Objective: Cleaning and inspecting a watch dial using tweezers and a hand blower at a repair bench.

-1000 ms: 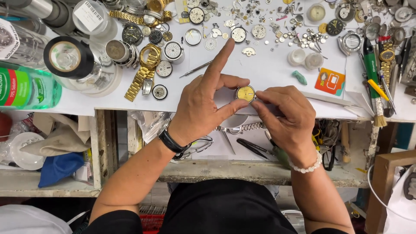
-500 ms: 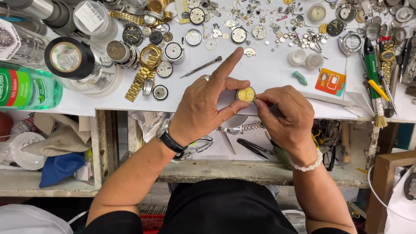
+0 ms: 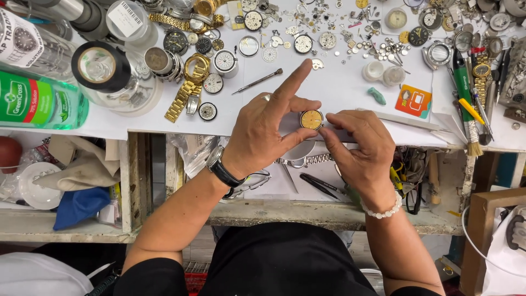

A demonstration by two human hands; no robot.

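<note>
Left hand shifted slightly, round (gold) dial

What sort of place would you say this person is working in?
Most likely a watch repair bench: loose watch dials and parts cover the white table, and both hands hold a small gold dial near a gold bracelet watch.

1. A green bottle lies at the white worktop's left edge.
2. A gold watch bracelet rests among loose dials.
3. A small screwdriver lies nearby.
4. A blue cloth sits on the shelf below.
</note>
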